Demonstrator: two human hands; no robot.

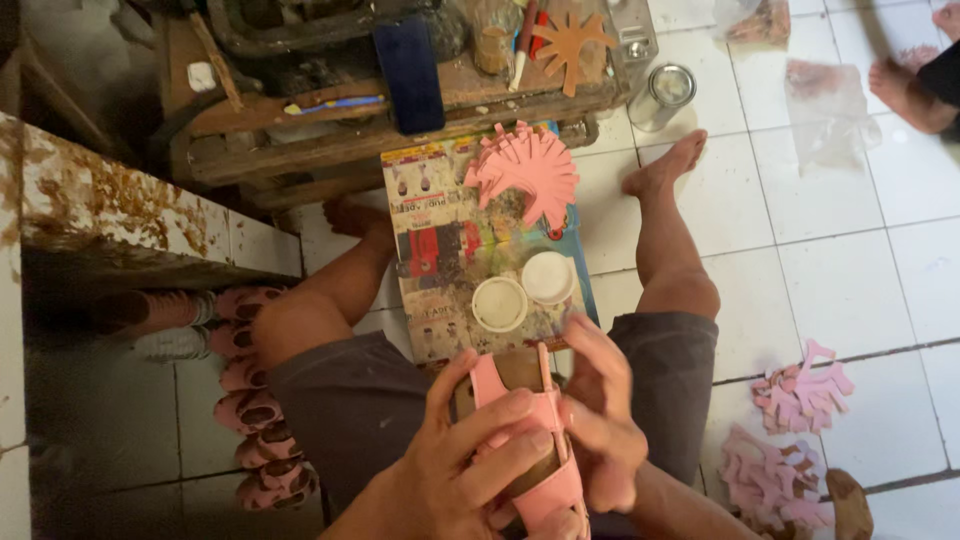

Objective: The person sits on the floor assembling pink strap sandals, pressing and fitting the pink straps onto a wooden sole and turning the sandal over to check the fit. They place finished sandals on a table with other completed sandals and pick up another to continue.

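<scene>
At the bottom centre of the frame, both hands close around a pink sandal held over the lap. The left hand wraps it from the left side, fingers curled across the straps and the brown footbed under them. The right hand grips the right edge, fingers bent in toward the thin pink strap that stands up at the sandal's top end. The step in hand looks like seating or pressing the straps onto the sole; the next move would likely call for a firm pinch along the strap and a steady hold from the other hand.

Just above the hands, on a printed cardboard sheet lying between the knees, sit two round white lids, shallow and smooth, touching each other. Higher on the sheet lies a stack of pink strap cut-outs, flat, fringed like fans.

At lower left a row of finished pink sandals lines the tiled floor. At lower right more pink cut-outs lie in loose heaps. Across the top stands a rough, stained wooden bench, and a metal tin stands on the tiles to its right.
</scene>
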